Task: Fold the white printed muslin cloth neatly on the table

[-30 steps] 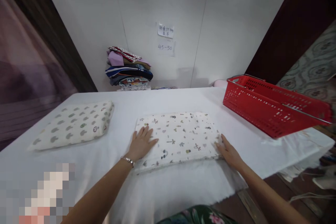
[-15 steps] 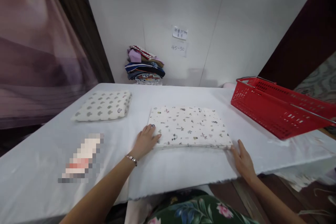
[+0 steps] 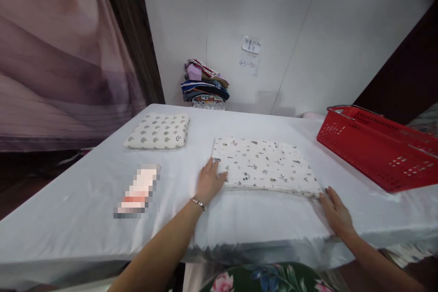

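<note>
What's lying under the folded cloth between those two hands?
The folded cloth rests on a white table covering, which shows around it; anything directly beneath is hidden.

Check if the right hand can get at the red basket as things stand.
Probably yes: the right hand is at the near right corner of the folded cloth, and only white sheet shows between it and the basket.

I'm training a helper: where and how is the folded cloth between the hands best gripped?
Probably both short sides, from left and right, reaching beneath all layers: the folded cloth lies flat, wider than deep, its layers stacked.
</note>
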`<state>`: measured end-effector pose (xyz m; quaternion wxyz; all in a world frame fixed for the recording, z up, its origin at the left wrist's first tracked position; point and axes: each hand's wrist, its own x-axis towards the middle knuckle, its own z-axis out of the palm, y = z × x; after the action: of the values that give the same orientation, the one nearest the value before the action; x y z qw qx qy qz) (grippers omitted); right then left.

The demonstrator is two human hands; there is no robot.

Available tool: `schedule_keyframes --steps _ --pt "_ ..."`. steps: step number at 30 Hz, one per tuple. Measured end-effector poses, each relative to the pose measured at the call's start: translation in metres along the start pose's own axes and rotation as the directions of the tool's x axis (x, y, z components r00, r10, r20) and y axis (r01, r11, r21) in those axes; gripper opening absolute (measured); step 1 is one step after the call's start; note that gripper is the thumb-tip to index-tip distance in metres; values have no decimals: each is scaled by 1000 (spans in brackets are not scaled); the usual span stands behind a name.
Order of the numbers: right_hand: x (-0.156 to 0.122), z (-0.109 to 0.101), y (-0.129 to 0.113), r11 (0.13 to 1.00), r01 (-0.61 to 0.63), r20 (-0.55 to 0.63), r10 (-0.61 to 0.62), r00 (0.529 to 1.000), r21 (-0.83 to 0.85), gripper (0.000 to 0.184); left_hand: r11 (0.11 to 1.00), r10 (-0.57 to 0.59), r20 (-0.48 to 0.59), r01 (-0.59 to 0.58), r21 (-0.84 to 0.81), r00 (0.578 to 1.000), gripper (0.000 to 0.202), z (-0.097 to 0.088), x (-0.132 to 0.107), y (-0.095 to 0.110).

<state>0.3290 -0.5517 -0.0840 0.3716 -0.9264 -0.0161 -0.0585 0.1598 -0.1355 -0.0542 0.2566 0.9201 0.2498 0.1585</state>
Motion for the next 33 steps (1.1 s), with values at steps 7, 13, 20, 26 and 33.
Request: schedule_keyframes --steps 7,13,20,26,33 --pt "-4 -2 -8 999 -22 0 22 1000 -46 75 998 52 -34 -53 -20 998 51 5 -5 -11" --pt "-4 -2 -12 995 -3 8 4 1000 -95 75 993 116 -79 -117 -5 990 48 10 -8 -22" --pt "-4 -1 -12 998 24 -8 -24 1000 -54 78 993 115 -80 -114 7 990 47 12 -6 -25" --pt "-3 -1 -9 999 43 11 -43 999 1 75 998 62 -33 -62 -11 998 49 2 0 -17" --pt "-7 -2 -10 985 77 4 -79 997 153 74 992 39 -71 -31 123 997 55 -16 -36 -4"
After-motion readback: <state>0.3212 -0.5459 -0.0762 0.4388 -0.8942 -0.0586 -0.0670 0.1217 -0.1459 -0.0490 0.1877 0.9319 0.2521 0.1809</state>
